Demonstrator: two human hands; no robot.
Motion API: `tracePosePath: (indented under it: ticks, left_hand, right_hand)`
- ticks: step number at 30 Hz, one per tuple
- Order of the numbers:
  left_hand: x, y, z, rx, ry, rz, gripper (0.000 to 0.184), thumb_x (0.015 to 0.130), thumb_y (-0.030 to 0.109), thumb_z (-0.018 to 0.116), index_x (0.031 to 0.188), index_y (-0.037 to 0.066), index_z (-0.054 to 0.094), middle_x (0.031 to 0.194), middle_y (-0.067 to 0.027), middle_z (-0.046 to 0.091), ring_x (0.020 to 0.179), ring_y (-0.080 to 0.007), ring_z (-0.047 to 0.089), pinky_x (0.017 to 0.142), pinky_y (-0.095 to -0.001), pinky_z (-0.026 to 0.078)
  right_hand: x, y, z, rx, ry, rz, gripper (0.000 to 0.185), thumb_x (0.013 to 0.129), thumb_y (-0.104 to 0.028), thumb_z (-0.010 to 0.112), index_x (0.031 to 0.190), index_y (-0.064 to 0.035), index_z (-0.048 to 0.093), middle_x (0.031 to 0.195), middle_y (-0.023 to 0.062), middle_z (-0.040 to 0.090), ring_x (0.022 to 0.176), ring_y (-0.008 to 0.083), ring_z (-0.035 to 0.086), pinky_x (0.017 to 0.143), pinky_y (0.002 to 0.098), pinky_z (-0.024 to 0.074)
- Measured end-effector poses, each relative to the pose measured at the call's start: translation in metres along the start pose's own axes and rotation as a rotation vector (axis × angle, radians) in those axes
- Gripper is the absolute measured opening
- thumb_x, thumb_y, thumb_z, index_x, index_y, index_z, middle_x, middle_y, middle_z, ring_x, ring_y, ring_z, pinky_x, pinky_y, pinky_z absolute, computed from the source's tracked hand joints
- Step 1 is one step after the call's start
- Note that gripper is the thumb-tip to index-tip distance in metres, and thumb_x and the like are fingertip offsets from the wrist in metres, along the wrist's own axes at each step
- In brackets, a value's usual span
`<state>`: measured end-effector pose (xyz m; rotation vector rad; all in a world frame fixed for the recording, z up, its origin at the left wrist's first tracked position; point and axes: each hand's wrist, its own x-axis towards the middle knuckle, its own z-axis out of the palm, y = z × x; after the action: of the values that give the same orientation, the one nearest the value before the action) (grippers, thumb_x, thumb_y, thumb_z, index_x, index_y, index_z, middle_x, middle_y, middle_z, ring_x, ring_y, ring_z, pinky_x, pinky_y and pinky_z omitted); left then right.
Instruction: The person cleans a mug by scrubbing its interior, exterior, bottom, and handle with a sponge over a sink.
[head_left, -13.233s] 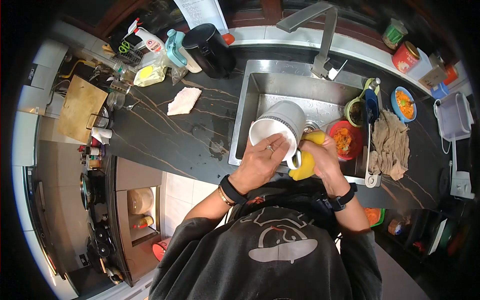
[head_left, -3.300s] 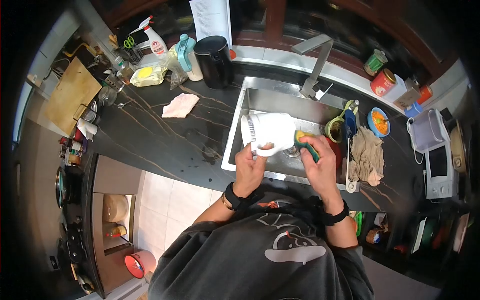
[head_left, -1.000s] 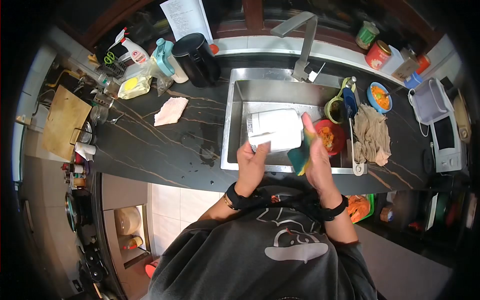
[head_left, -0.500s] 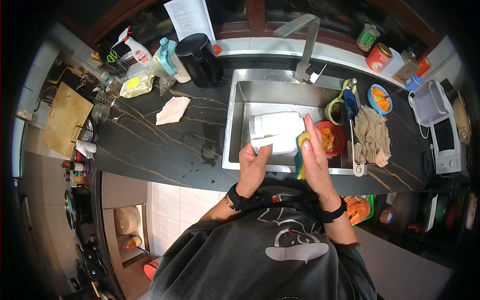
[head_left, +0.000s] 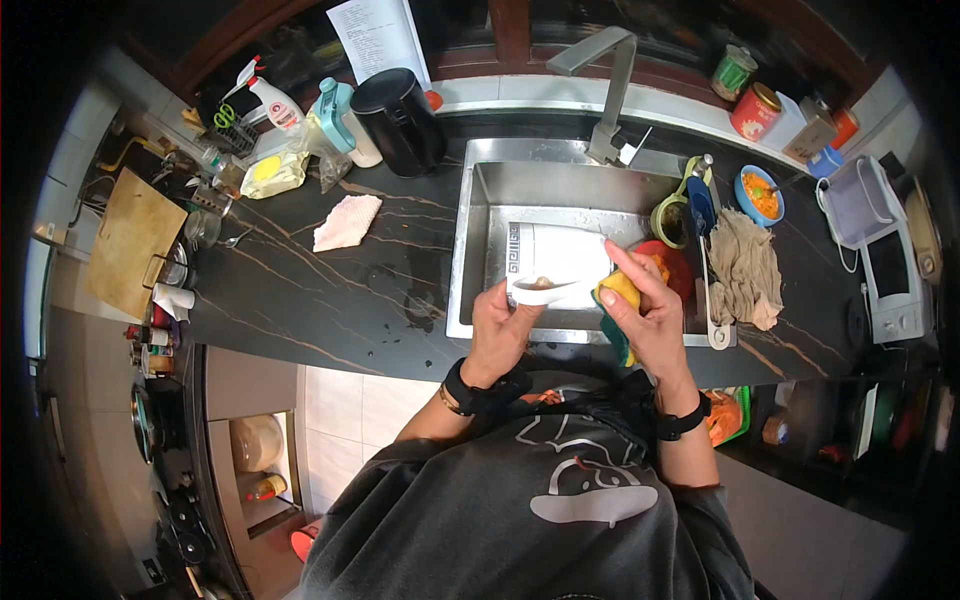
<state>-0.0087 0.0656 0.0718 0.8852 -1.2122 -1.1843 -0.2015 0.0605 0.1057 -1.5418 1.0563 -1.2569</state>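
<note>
A white mug (head_left: 568,252) with a dark Greek-key band lies sideways over the sink (head_left: 456,250), its handle facing me. My left hand (head_left: 500,325) grips it at the banded end, thumb by the handle. Pinched in my right hand (head_left: 652,318) is a yellow and green sponge (head_left: 620,291), close to the mug's other end. Beyond that hand, a red bowl (head_left: 680,270) with orange scraps sits in the sink, partly covered by my fingers. A green strainer-like container (head_left: 668,222) stands at the sink's right side.
The faucet (head_left: 612,95) rises behind the sink. To the right lie a grey-brown cloth (head_left: 742,268) and a blue bowl (head_left: 760,197) of orange food. On the left are a pink cloth (head_left: 346,222), a black pitcher (head_left: 398,122) and a cutting board (head_left: 134,243).
My right hand has tilted and shifted right with the sponge, its fingers now bent around it. The mug has turned slightly, showing more of its handle, and my left hand still holds it.
</note>
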Motion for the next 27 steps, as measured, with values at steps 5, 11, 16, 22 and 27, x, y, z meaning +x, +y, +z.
tracePosePath:
  ticks: [5, 11, 16, 22, 27]
  left_hand:
    - [0.002, 0.002, -0.004, 0.061, -0.006, 0.023, 0.025, 0.089, 0.019, 0.062, 0.103, -0.002, 0.062, 0.084, -0.0007, 0.064, 0.077, -0.0056, 0.052, 0.067, -0.0220, 0.043]
    - [0.005, 0.014, -0.003, 0.189, -0.062, 0.022, 0.023, 0.089, 0.018, 0.062, 0.099, -0.002, 0.063, 0.077, -0.0006, 0.063, 0.069, -0.0052, 0.051, 0.061, -0.0227, 0.042]
    - [0.006, 0.012, 0.001, 0.218, -0.066, 0.072, 0.022, 0.089, 0.018, 0.062, 0.099, -0.002, 0.063, 0.071, -0.0013, 0.061, 0.065, -0.0042, 0.049, 0.057, -0.0229, 0.041]
    - [0.002, 0.007, 0.000, 0.251, -0.118, -0.047, 0.022, 0.089, 0.017, 0.062, 0.100, -0.002, 0.064, 0.076, -0.0021, 0.064, 0.069, -0.0046, 0.051, 0.061, -0.0228, 0.043]
    - [0.002, 0.008, -0.002, 0.082, -0.077, -0.025, 0.019, 0.087, 0.008, 0.061, 0.103, -0.002, 0.062, 0.095, -0.0034, 0.065, 0.086, -0.0081, 0.056, 0.076, -0.0231, 0.045]
  right_hand:
    - [0.003, -0.001, 0.002, 0.107, 0.018, 0.001, 0.045, 0.081, -0.001, 0.065, 0.125, -0.0054, 0.056, 0.105, 0.0031, 0.050, 0.092, 0.0090, 0.048, 0.083, 0.0203, 0.0382]
    - [0.004, -0.002, 0.005, 0.021, 0.109, 0.010, 0.040, 0.082, -0.003, 0.065, 0.121, -0.0028, 0.056, 0.098, 0.0028, 0.052, 0.090, 0.0097, 0.049, 0.082, 0.0223, 0.0396]
    - [0.006, -0.005, 0.011, 0.023, 0.211, -0.009, 0.031, 0.080, -0.004, 0.066, 0.109, -0.0029, 0.055, 0.098, 0.0040, 0.052, 0.090, 0.0126, 0.050, 0.082, 0.0250, 0.0406]
    - [0.011, 0.007, -0.003, -0.161, 0.092, -0.074, 0.023, 0.079, -0.004, 0.067, 0.099, -0.0042, 0.055, 0.098, 0.0038, 0.051, 0.091, 0.0136, 0.050, 0.083, 0.0260, 0.0402]
    - [0.005, 0.011, -0.006, 0.059, 0.095, -0.050, 0.019, 0.084, -0.007, 0.064, 0.100, -0.0045, 0.054, 0.097, 0.0026, 0.051, 0.091, 0.0140, 0.050, 0.083, 0.0257, 0.0400]
